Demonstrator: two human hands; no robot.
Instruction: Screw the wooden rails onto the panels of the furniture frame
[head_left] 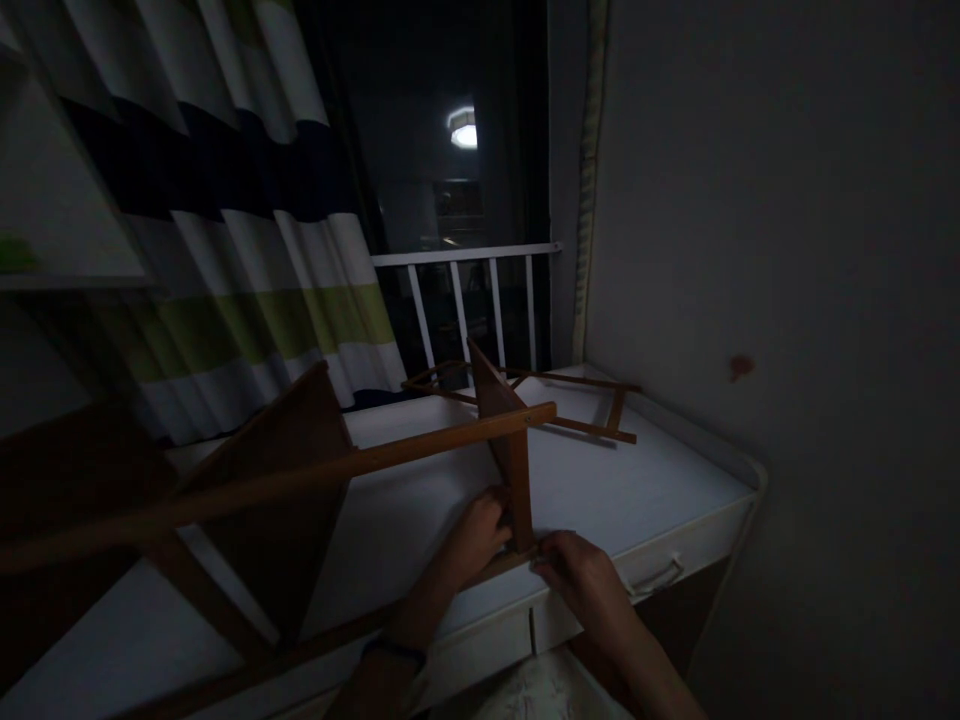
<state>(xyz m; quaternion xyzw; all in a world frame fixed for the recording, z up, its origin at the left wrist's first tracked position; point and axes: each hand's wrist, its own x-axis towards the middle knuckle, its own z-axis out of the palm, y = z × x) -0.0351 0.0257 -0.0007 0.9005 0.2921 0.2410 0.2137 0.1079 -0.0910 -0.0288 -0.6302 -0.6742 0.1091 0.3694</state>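
Observation:
A brown wooden shelf rack (442,435) lies on its side across the white desk (420,520), its shelf boards standing on edge. My left hand (480,535), a dark band on its wrist, is closed at the rack's end crossbar (519,490), close to the lower corner; part of its fingers is hidden behind the wood. Just right of that corner, my right hand (581,575) pinches at the tip of the lower rail (514,562). Whatever sits between its fingertips is too small and dark to make out.
A separate wooden frame (585,430) lies at the back of the desk. Behind it are a white window railing (465,255) and a striped curtain (262,200). A wall (787,250) closes the right side. A drawer handle (656,578) juts from the desk front.

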